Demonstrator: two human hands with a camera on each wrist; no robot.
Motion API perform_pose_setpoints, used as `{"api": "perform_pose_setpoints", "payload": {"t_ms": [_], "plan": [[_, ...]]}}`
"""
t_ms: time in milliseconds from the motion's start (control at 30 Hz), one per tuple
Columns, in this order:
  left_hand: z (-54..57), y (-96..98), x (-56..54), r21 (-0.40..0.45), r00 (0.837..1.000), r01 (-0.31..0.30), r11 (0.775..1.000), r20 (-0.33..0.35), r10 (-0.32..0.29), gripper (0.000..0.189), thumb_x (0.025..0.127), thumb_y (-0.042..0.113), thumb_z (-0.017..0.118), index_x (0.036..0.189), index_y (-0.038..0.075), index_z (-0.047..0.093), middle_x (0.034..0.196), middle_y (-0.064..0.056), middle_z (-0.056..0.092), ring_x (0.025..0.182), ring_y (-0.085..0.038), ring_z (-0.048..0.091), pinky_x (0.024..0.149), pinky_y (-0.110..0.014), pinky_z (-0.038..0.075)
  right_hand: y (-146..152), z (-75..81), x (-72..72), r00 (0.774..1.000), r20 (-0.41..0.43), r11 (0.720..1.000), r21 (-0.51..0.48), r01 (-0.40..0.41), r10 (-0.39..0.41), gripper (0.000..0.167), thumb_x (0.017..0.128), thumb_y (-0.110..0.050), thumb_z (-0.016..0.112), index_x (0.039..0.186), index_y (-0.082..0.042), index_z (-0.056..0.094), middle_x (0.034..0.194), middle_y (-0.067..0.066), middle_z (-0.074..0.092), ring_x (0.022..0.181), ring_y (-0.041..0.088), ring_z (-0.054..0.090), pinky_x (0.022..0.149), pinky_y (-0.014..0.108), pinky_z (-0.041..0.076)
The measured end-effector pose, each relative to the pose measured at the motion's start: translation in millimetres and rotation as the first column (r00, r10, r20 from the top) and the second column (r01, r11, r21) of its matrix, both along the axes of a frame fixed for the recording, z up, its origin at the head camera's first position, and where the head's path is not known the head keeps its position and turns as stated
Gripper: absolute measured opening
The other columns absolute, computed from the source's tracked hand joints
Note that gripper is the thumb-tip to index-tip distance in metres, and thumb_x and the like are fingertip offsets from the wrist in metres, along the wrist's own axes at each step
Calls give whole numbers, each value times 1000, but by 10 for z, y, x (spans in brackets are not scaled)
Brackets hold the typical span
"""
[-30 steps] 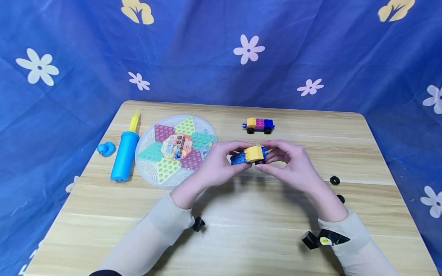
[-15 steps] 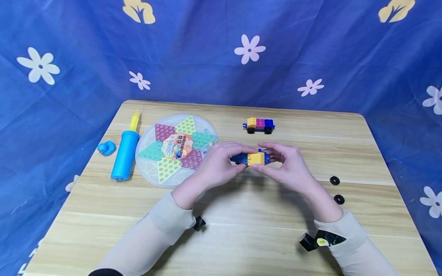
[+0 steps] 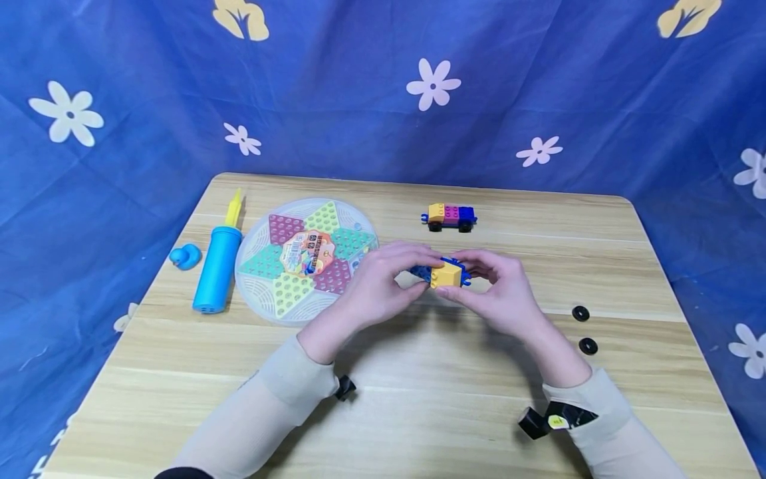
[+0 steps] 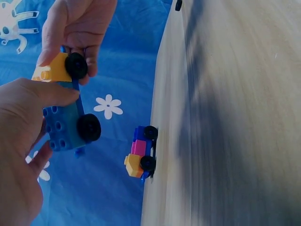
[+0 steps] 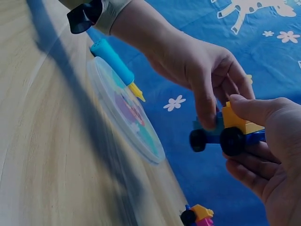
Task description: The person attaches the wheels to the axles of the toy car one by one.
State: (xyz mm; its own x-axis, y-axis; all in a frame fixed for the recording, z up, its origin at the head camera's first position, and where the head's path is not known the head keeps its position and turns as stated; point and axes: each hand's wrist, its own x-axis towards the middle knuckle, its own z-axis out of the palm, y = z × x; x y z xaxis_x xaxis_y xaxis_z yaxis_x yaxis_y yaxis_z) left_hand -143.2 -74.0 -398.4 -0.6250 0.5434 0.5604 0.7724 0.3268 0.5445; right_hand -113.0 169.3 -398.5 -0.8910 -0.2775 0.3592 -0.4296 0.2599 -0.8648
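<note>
So both hands are pinching the little block car (image 3: 441,273) above the middle of the bench (image 3: 419,412): left hand (image 3: 383,283) on the blue end, right hand (image 3: 503,293) on the yellow brick. Compared to a second ago it's tilted and turned a bit, wheels on underneath. Looks like fiddling with the build, two loose wheels (image 3: 580,313) sit off right.
</note>
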Motion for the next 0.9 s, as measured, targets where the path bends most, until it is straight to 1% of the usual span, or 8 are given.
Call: {"api": "perform_pose_setpoints", "payload": {"t_ms": [167, 300, 400, 533, 633, 733, 833, 900], "plan": [[5, -27, -3, 122, 996, -74, 990, 56, 67, 46, 84, 3, 89, 127, 9, 75, 138, -6, 69, 133, -22, 60, 113, -42, 46, 22, -62, 0, 995, -81, 997, -42, 57, -61, 50, 74, 4, 96, 118, -2, 75, 107, 6, 78, 93, 18, 74, 89, 28, 59], [-12, -24, -4, 240, 967, -171, 956, 228, 116, 52, 88, 4, 86, 136, 8, 68, 143, -9, 64, 135, -23, 57, 110, -43, 49, 29, -81, 1, 987, -117, 993, -52, 104, -109, 52, 71, 4, 97, 118, -3, 75, 108, 7, 78, 92, 17, 73, 89, 27, 59], [-25, 10, 8, 311, 906, -242, 919, 411, 99, 56, 92, 8, 84, 143, 9, 61, 145, -9, 61, 134, -27, 58, 107, -44, 52, 22, -98, -7, 980, -146, 990, -62, 126, -134, 54, 69, 4, 98, 117, -3, 76, 108, 8, 77, 92, 17, 73, 89, 26, 59], [-24, 103, 41, 337, 784, -311, 889, 620, 39, 58, 98, 19, 80, 149, 12, 56, 140, -10, 63, 122, -31, 66, 101, -47, 56, 4, -160, -24, 964, -212, 987, -73, 146, -159, 55, 65, 5, 100, 115, -1, 76, 108, 10, 78, 92, 18, 73, 88, 26, 59], [-7, 192, 66, 372, 694, -332, 867, 719, -43, 60, 100, 21, 78, 153, 12, 51, 133, -16, 64, 110, -36, 71, 93, -51, 60, -16, -213, -30, 949, -265, 985, -75, 158, -173, 56, 63, 6, 101, 113, 0, 77, 109, 10, 78, 94, 20, 74, 89, 27, 59], [7, 275, 85, 408, 623, -368, 835, 775, -104, 64, 99, 19, 78, 155, 12, 48, 125, -20, 65, 96, -38, 76, 84, -55, 62, -40, -258, -30, 932, -314, 984, -63, 167, -179, 56, 63, 5, 101, 113, 1, 76, 110, 10, 78, 96, 23, 75, 91, 27, 59], [2, 327, 94, 409, 597, -413, 814, 796, -97, 64, 97, 19, 81, 152, 15, 49, 116, -21, 68, 86, -35, 77, 78, -53, 64, -74, -298, -29, 918, -360, 986, -50, 161, -168, 56, 62, 3, 102, 112, 1, 76, 109, 10, 79, 97, 27, 75, 93, 27, 59], [-7, 345, 89, 408, 601, -431, 805, 795, -81, 62, 96, 18, 83, 149, 15, 52, 112, -21, 69, 84, -34, 77, 75, -50, 65, -98, -321, -31, 911, -382, 988, -40, 149, -153, 55, 63, 2, 101, 112, 0, 76, 109, 10, 79, 98, 28, 76, 93, 27, 58]]}}
